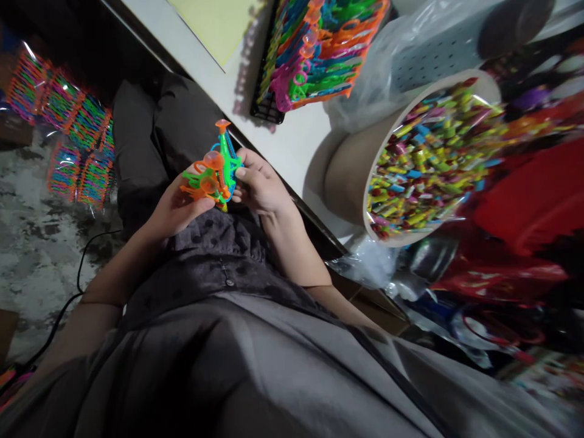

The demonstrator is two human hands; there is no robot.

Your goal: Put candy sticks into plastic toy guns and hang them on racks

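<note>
Nearest is the dark grey polka-dot cloth (205, 246) over the lap, and just above it a bunch of small orange, green and blue plastic toys (214, 170) with round cup-like tips is being held up by both hands. The left side is gripped by the left hand (176, 210), thumb across the front; the right side is pinched by the right hand (262, 185) between thumb and fingers. How many pieces are held can't really be told, they're pretty tangled.

To the right there's a white bench (292, 143), with a big round beige tub (349, 173) on it, packed with little shiny wrapped pieces (420, 164), mostly yellow. Farther along, a black wire basket (267, 114) is crammed with colourful plastic toys (326, 58), and a pale yellow sheet (219, 24) is laid just left of it. Over on the far left, multicoloured packs in clear wrap (79, 125) are bunched together.
</note>
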